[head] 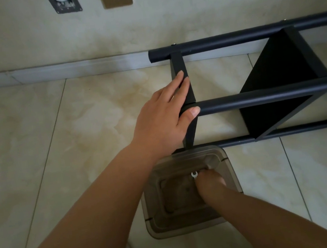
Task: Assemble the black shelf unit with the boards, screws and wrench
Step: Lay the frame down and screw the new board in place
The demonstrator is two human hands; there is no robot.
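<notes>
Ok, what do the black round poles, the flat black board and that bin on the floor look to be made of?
Black round poles: probably painted metal tube, with a smooth satin sheen. Flat black board: likely laminated wood board, matte and square-edged. Smoky translucent bin: plastic, since the floor shows through its walls. Small white wrench in the right hand: material unclear.

- Dim, soft, even light is seen; faint sheen lies on the floor tiles [54,140].
- Beyond the tiles, straight lines are bowed by wide-angle distortion.
- Slight softness is noted throughout.

shelf unit [260,96] black | wrench [194,175] white | bin [155,220] smoky brown
</notes>
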